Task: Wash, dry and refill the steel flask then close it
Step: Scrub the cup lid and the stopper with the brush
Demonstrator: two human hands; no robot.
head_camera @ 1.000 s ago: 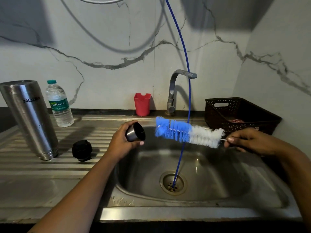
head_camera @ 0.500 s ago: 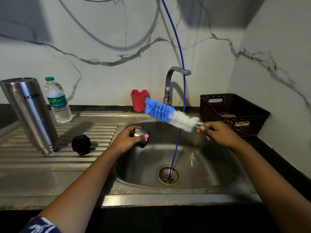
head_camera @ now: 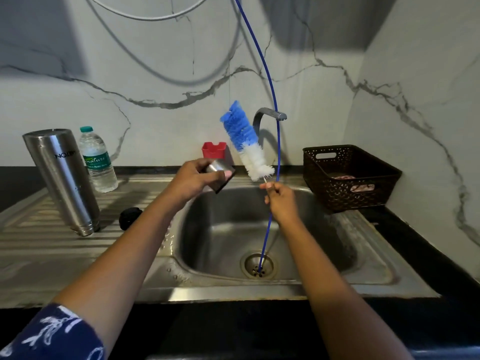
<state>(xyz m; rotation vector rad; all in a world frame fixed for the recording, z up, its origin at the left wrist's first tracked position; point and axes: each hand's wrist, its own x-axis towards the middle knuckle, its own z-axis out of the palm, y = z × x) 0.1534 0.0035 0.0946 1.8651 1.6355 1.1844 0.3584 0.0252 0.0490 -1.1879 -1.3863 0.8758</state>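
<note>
Two hands over the steel sink (head_camera: 207,229): left hand (head_camera: 193,181) curled round the small steel cup (head_camera: 219,171), right hand (head_camera: 281,201) pinching the blue-and-white bottle brush (head_camera: 242,139) by its wire stem. Tall steel flask (head_camera: 62,178) stands neck-down on the draining board (head_camera: 39,255).

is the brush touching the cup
Apart. The head view shows a gap of dark backsplash between the brush bristles and the cup.

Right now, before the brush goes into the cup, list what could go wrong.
The right hand pinches the brush by its thin wire end, close to the blue hose; the head could snag it.
The left hand grips the steel cup over the sink rim; it might slip into the basin.
The flask stands on its narrow end on the drainboard; a nudge may topple it.
</note>
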